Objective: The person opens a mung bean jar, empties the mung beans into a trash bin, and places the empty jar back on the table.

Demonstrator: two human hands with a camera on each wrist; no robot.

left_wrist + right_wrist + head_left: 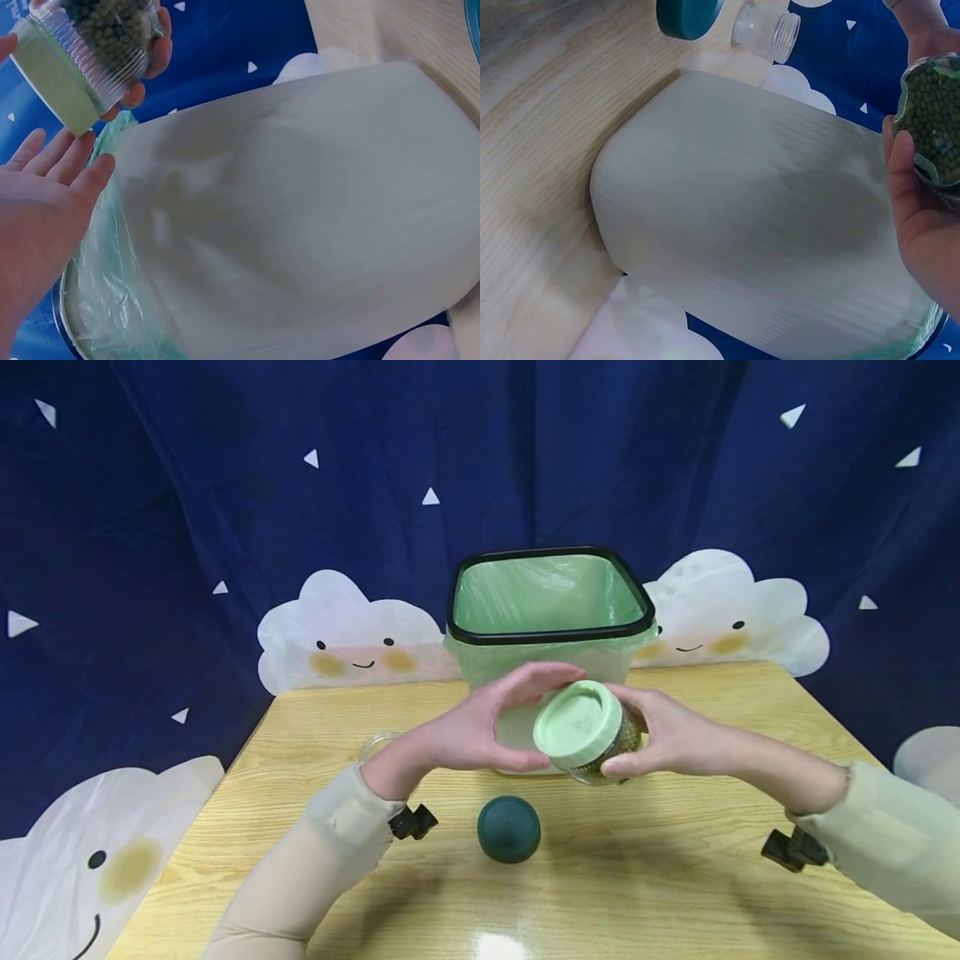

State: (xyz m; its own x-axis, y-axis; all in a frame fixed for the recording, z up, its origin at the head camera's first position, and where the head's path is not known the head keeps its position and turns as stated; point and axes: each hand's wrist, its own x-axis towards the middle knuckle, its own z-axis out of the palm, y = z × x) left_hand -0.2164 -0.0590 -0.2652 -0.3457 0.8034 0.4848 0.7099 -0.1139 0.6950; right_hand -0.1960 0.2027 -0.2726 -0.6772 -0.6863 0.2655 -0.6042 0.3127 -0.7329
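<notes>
A clear ribbed jar (621,748) of small green beans hangs tilted above the table, before the bin. Its pale green lid (577,724) is on and faces left. My right hand (678,731) grips the jar body, thumb in front and fingers behind. Thumb and fingers spread apart, my left hand (480,722) is at the lid side. In the left wrist view, the left fingers (71,157) are fairly straight at the lid's edge; whether they press on it is unclear. The beans (934,112) show through the jar's end in the right wrist view.
A pale bin (551,652) with a black rim and green liner stands at the table's back. A dark teal lid (508,829) lies in front of it. Left of the bin is a clear jar (765,31), partly hidden by the left arm in the head view.
</notes>
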